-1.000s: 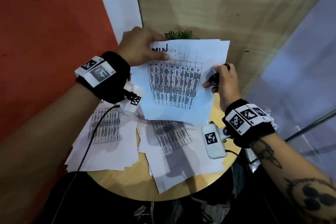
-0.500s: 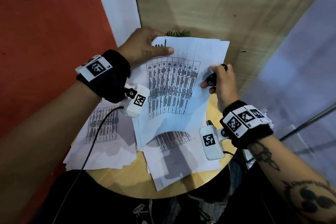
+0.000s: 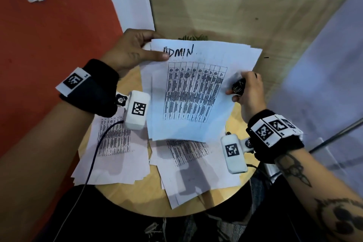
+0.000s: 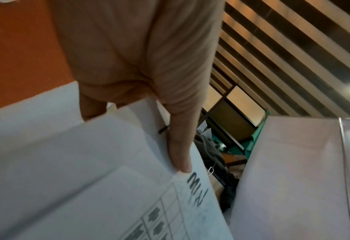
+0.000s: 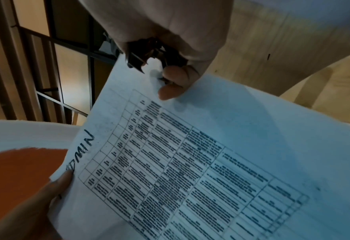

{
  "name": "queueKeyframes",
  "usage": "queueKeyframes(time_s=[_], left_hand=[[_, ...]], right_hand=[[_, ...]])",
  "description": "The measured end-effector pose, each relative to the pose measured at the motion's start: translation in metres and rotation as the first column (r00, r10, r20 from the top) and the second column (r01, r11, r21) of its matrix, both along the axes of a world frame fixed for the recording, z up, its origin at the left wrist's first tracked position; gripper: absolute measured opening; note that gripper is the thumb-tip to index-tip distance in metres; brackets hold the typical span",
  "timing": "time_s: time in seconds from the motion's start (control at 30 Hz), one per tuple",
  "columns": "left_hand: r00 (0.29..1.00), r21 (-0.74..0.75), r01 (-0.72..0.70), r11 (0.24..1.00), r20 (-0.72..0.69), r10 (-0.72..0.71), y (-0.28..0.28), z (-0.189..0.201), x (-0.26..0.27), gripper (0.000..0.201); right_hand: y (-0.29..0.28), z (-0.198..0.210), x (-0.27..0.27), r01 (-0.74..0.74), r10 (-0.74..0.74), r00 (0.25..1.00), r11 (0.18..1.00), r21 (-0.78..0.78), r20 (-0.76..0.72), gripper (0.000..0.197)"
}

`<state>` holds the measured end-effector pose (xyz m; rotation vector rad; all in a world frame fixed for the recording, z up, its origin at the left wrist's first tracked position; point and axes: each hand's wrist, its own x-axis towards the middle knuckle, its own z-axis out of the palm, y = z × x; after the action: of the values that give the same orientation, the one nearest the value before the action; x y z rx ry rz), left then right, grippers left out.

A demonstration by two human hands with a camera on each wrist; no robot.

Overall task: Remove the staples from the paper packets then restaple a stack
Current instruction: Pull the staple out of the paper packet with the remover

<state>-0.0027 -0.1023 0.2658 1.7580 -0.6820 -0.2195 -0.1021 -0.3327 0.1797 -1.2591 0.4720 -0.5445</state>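
Observation:
I hold a paper packet with a printed table and "ADMIN" handwritten on top, raised above the round table. My left hand pinches its top left corner, thumb lying on the front sheet. My right hand grips a black staple remover and its fingertips touch the packet's right edge. In the right wrist view the staple remover sits in my palm just above the packet, its metal claws near the sheet's edge. No staple is visible.
Two loose stacks of printed sheets lie on the round wooden table: one at left, one at centre. A green plant peeks behind the packet. Orange wall at left, wood panel behind.
The packet has swung more upright and my left thumb slid left, uncovering the whole word "ADMIN". My right hand with the staple remover stays at the right edge.

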Motion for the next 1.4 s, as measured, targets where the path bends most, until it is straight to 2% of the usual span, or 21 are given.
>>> queueKeyframes(time_s=[0.03, 0.13, 0.2, 0.27, 0.33, 0.43, 0.53, 0.63, 0.67, 0.77, 0.83, 0.93, 1.27, 1.4], left_hand=[[1.0, -0.022, -0.019, 1.0, -0.004, 0.019, 0.0, -0.002, -0.001, 0.022], [0.999, -0.047, -0.039, 0.998, 0.012, 0.04, -0.001, -0.007, -0.006, 0.025], [0.999, -0.056, -0.029, 0.998, 0.016, 0.03, -0.003, -0.007, -0.009, 0.027], [1.0, -0.053, -0.017, 0.998, 0.015, 0.018, -0.005, -0.006, -0.012, 0.026], [1.0, -0.049, -0.008, 0.999, 0.012, 0.009, -0.007, -0.003, -0.014, 0.026], [1.0, -0.042, 0.004, 0.999, 0.018, -0.003, -0.008, 0.002, -0.019, 0.026], [1.0, -0.042, 0.003, 0.999, 0.028, -0.002, -0.008, 0.005, -0.023, 0.027], [1.0, -0.065, 0.003, 0.998, 0.015, -0.002, -0.008, 0.007, -0.025, 0.032], [1.0, -0.073, 0.006, 0.997, 0.011, -0.006, -0.008, 0.008, -0.026, 0.034], [1.0, -0.075, 0.025, 0.997, 0.004, -0.025, -0.009, 0.01, -0.028, 0.037], [1.0, -0.077, 0.025, 0.997, -0.009, -0.026, -0.009, 0.011, -0.027, 0.039], [0.999, -0.075, 0.018, 0.997, -0.025, -0.02, -0.009, 0.012, -0.027, 0.047], [0.999, -0.039, 0.044, 0.998, 0.006, -0.044, -0.008, 0.018, -0.029, 0.052], [0.998, -0.044, 0.049, 0.998, -0.026, -0.05, -0.006, 0.017, -0.027, 0.051]], right_hand=[[0.0, 0.001, 0.0, 0.045, -0.046, 0.999, 0.999, 0.025, 0.015, 0.003], [-0.003, 0.011, -0.001, 0.164, -0.171, 0.971, 0.985, 0.054, 0.166, 0.023], [0.004, 0.02, -0.001, 0.075, -0.055, 0.957, 0.995, -0.061, 0.284, 0.03], [0.019, 0.031, -0.002, -0.061, 0.136, 0.945, 0.967, -0.248, 0.299, 0.034], [0.036, 0.041, -0.004, -0.133, 0.271, 0.921, 0.893, -0.43, 0.278, 0.034], [0.054, 0.05, -0.003, -0.153, 0.377, 0.89, 0.776, -0.612, 0.257, 0.041], [0.067, 0.054, -0.004, 0.001, 0.355, 0.892, 0.616, -0.787, 0.279, 0.045], [0.073, 0.056, -0.005, 0.041, 0.365, 0.875, 0.599, -0.8, 0.318, 0.045], [0.073, 0.057, -0.006, 0.075, 0.365, 0.871, 0.561, -0.824, 0.328, 0.045], [0.068, 0.057, -0.004, 0.24, 0.346, 0.872, 0.316, -0.918, 0.347, 0.042], [0.065, 0.057, -0.002, 0.282, 0.353, 0.866, 0.238, -0.929, 0.353, 0.041], [0.063, 0.057, 0.001, 0.293, 0.387, 0.853, 0.199, -0.935, 0.349, 0.039], [0.06, 0.064, 0.005, 0.302, 0.476, 0.823, 0.096, -0.949, 0.31, 0.032], [0.059, 0.065, 0.009, 0.317, 0.48, 0.827, 0.032, -0.948, 0.293, 0.035]])
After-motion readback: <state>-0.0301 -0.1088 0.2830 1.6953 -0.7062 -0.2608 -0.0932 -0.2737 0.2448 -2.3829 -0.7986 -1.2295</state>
